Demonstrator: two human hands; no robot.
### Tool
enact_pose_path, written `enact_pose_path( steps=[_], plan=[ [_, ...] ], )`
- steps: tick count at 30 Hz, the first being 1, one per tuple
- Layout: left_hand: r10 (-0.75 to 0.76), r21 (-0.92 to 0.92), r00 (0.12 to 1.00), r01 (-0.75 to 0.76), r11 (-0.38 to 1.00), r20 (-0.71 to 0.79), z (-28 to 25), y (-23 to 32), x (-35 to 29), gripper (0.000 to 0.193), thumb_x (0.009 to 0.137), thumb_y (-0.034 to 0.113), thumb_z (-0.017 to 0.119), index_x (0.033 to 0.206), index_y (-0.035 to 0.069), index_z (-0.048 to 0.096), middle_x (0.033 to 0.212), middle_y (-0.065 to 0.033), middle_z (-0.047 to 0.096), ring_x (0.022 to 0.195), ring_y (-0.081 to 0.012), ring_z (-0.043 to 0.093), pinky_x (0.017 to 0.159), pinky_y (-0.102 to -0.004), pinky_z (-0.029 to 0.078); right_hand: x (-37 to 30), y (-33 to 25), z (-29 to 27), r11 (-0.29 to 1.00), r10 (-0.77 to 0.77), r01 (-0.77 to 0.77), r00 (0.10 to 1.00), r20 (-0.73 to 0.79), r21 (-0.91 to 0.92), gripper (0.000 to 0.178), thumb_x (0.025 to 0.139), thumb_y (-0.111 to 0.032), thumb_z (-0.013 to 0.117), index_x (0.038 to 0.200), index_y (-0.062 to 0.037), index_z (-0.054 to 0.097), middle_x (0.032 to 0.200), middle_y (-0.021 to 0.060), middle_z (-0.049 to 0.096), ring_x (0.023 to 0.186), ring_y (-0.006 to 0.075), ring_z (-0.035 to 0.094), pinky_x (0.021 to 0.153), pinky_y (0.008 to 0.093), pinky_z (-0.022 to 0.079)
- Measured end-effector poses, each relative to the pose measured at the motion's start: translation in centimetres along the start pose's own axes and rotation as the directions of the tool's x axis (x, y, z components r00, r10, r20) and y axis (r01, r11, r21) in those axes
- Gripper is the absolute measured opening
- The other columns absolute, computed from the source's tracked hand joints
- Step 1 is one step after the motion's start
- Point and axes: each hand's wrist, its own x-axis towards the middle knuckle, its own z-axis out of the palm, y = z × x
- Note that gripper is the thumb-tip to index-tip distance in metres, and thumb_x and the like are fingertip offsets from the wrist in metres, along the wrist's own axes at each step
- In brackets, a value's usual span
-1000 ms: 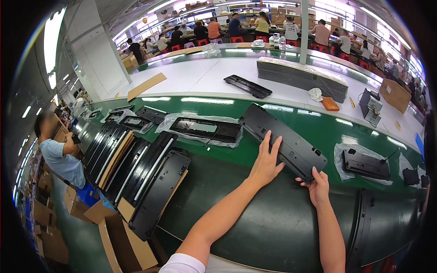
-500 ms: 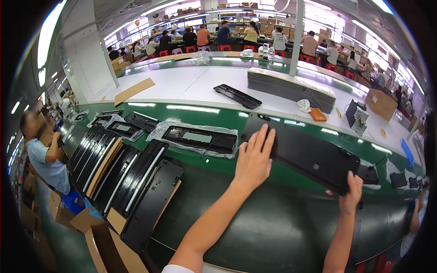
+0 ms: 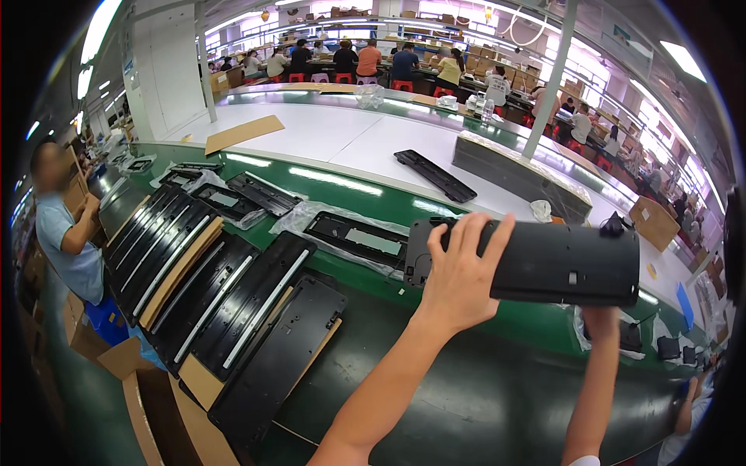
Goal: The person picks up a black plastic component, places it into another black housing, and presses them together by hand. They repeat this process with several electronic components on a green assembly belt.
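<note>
Over the green belt I hold up a long black plastic housing [image 3: 571,268], its broad outer face turned toward me. My left hand [image 3: 465,283] is closed over its left part, fingers spread across the top edge. Beneath the right end, my right hand [image 3: 600,317] grips from below; the housing hides its fingers. Just behind my left hand, an open black frame [image 3: 322,225] with a rectangular window lies on clear plastic wrap. To the left of my left forearm, a black panel [image 3: 299,334] rests at the near end of a row of similar panels.
The row of black panels [image 3: 249,311] has cardboard dividers and stands beside an open carton [image 3: 148,412]. A black tray-like part [image 3: 435,176] and a long wrapped grey block [image 3: 521,175] lie on the white table [image 3: 326,140]. A co-worker [image 3: 66,217] stands at left.
The housing has turned from a slant to nearly level, with its face tipped toward me. My right hand has gone behind and under its right end. The view has shifted.
</note>
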Motion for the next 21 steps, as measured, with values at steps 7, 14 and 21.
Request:
enact_pose_path(
  steps=[7, 14, 21],
  plan=[
    [-0.185, -0.175, 0.967, 0.155, 0.972, -0.175, 0.0, -0.2, 0.2, 0.112, 0.059, 0.013, 0.085, 0.16, 0.01, 0.036, 0.142, -0.0214, 0.045, 0.14, -0.0389, 0.041, 0.119, -0.0664, 0.018, 3.2, 14.6, 15.6, 0.589, 0.67, -0.426, 0.732, 0.121, -0.687, 0.052, 0.106, -0.037, 0.055, 0.147, -0.0048, 0.053, 0.142, 0.0136, 0.061, 0.127, 0.0285, 0.063, 0.1, 0.0458, 0.057],
    [-0.241, -0.2, 0.945, 0.198, 0.96, -0.22, -0.7, -1.6, 0.1, 0.108, 0.063, 0.009, 0.08, 0.159, 0.004, 0.032, 0.143, -0.027, 0.04, 0.138, -0.045, 0.039, 0.119, -0.0639, 0.021, 5.7, 22.9, 18.8, 0.605, 0.615, -0.413, 0.785, 0.07, -0.681, 0.045, 0.105, -0.027, 0.051, 0.142, -0.0005, 0.054, 0.136, 0.0155, 0.063, 0.122, 0.0288, 0.065, 0.097, 0.0464, 0.058],
    [-0.275, -0.323, 0.92, 0.18, 0.929, -0.278, -0.8, -1.2, 0.5, 0.108, 0.064, 0.003, 0.08, 0.16, 0.003, 0.031, 0.145, -0.0269, 0.04, 0.135, -0.0491, 0.04, 0.118, -0.0577, 0.027, 6.9, 25.5, 18.5, 0.655, 0.539, -0.406, 0.842, 0.018, -0.637, 0.04, 0.104, -0.017, 0.047, 0.137, 0.0037, 0.056, 0.131, 0.0175, 0.064, 0.116, 0.0291, 0.067, 0.093, 0.047, 0.06]
  ],
)
